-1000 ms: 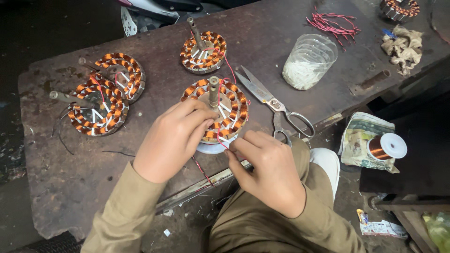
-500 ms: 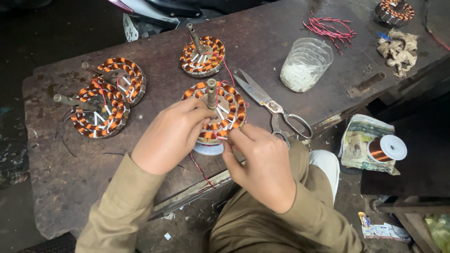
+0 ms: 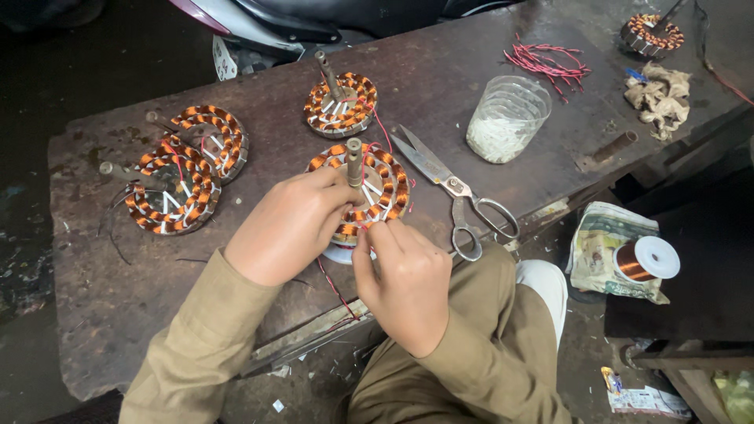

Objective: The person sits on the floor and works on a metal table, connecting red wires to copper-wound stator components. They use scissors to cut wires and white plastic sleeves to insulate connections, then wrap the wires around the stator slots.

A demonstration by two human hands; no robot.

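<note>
Head view, left to right: two wound stators (image 3: 177,177) lie on the dark desk (image 3: 94,314), the left hand (image 3: 283,228) fingers close around the central copper-wound stator (image 3: 369,188), the right hand (image 3: 408,286) pinches its near edge, with scissors (image 3: 455,192) and a plastic cup (image 3: 506,118) beyond.

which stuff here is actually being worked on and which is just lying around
In hand:
- left hand on the wound stator
- right hand pinching at the stator's near edge
- red wire trailing from under it

Lying about:
- scissors
- plastic cup
- three other stators
- loose red wires
- copper wire spool
- rag
</note>
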